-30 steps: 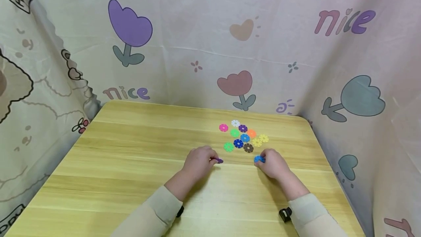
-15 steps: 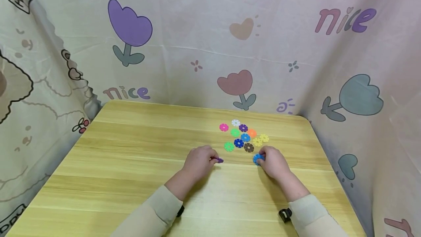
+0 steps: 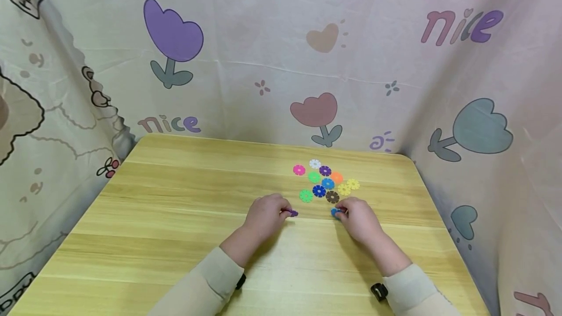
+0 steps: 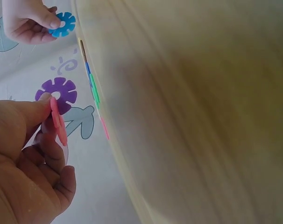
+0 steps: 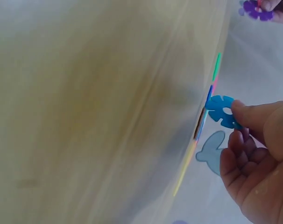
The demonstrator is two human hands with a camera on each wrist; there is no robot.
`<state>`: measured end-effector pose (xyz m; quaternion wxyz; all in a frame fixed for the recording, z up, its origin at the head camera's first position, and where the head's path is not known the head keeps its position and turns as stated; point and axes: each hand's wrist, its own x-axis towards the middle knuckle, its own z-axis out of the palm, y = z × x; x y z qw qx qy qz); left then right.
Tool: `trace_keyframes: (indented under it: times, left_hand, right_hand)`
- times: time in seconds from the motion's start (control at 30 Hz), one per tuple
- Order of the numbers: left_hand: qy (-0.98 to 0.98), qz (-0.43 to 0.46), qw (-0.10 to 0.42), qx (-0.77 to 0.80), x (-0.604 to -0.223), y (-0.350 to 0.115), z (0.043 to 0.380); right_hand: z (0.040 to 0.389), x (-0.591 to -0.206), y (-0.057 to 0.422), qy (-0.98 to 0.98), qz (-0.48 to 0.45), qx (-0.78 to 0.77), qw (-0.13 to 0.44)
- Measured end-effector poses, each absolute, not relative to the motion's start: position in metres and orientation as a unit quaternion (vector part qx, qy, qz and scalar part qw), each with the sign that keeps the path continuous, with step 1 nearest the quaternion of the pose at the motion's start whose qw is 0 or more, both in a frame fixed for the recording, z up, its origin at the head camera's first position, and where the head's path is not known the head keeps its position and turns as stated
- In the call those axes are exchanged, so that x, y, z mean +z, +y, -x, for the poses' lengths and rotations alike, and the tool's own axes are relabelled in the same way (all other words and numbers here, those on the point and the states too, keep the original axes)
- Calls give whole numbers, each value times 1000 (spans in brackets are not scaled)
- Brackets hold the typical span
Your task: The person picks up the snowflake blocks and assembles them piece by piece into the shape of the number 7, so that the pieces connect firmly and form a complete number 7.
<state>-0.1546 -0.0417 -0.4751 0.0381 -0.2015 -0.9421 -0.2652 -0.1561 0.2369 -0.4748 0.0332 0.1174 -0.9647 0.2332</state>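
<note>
My left hand pinches a purple slotted snowflake disc joined crosswise to a pink snowflake disc. A pale see-through edge shows behind the pink one, too faint to identify. Between thumb and fingertips, my right hand holds a blue snowflake disc, apart from the left hand's pieces. Both hands are just above the table, facing each other. Beyond them lie several loose discs, among them a brown disc, a dark blue disc and a green disc.
The wood-grain table extends widely to the left. More discs lie farther back, including a white disc, a pink disc and a yellow disc. A printed curtain hangs behind the table and at both sides.
My right hand has moved a little left with the blue disc, closer to the left hand, and the disc has turned in its fingers. The left hand stays nearly still.
</note>
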Motion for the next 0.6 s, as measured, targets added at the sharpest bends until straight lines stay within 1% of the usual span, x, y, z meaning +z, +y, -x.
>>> trace_keyframes:
  times: [0.17, 0.6]
  left_hand:
    - [-943, 199, 42, -264, -475, -41, 155]
    - [-943, 200, 38, -265, -473, -41, 155]
  right_hand:
    - [155, -473, 229, -962, -133, 234, 43]
    - [151, -473, 217, -956, -105, 274, 24]
